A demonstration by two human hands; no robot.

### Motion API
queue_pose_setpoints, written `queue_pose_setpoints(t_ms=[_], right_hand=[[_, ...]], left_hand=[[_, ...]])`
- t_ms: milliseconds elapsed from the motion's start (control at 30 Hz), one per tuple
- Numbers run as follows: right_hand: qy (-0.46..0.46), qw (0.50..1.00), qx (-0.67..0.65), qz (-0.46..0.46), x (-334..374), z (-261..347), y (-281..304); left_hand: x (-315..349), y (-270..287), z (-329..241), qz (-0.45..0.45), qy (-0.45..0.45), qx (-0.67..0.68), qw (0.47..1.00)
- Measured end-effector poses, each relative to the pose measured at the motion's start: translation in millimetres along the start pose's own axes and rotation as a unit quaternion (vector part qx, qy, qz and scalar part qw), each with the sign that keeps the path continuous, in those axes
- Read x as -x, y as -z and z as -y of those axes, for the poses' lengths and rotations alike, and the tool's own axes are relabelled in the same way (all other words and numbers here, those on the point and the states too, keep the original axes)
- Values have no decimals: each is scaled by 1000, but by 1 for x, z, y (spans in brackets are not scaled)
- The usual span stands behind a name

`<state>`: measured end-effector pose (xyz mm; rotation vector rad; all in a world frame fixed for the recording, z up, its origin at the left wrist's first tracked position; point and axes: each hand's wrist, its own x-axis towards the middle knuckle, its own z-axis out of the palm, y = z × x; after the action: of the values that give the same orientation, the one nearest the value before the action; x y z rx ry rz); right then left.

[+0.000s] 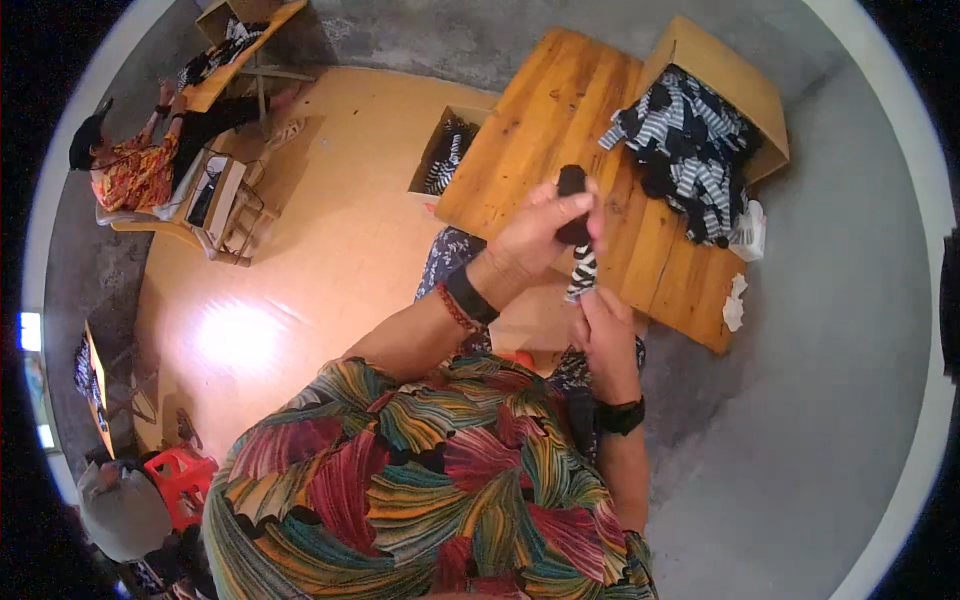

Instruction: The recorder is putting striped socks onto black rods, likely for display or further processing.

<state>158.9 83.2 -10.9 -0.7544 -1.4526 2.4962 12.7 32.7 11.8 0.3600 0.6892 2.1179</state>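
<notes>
Over the near edge of the wooden table, my left hand (540, 225) is wrapped round the black part of what looks like a sock (573, 235). Its striped black-and-white cuff hangs down toward my right hand (606, 335). The fingers of that hand are closed at the cuff's lower end, and their tips are partly hidden there. Farther right, a heap of similar black and striped socks (690, 150) spills from a tipped cardboard box (765, 105) onto the table.
The wooden table (545, 105) stands in front of me. Beside its left edge is an open cardboard box (415, 175) with more striped pieces. A white package (748, 235) and crumpled white paper (735, 303) lie at the right edge. A seated person (135, 170) works at another table, far left.
</notes>
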Motion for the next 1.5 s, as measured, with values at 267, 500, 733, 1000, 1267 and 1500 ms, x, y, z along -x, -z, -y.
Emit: queue_pose_setpoints(t_ms=[267,500,733,1000,1267,1500], right_hand=[[32,991,111,-71,4,-6,4],[14,999,-28,-22,-1,-15,-5],[-27,993,-100,47,-3,-9,-10],[44,983,169,-55,-2,-16,11],[-60,984,-167,31,-8,-10,-10],[-40,997,-60,26,-1,1,6]], left_hand=[[-15,11,8,15,-72,39,997],[-4,-7,22,-25,-77,75,994],[-4,6,18,-8,-63,19,998],[-8,4,24,-79,-102,-6,992],[-6,3,27,-31,-41,32,998],[-16,15,11,8,-56,-21,998]])
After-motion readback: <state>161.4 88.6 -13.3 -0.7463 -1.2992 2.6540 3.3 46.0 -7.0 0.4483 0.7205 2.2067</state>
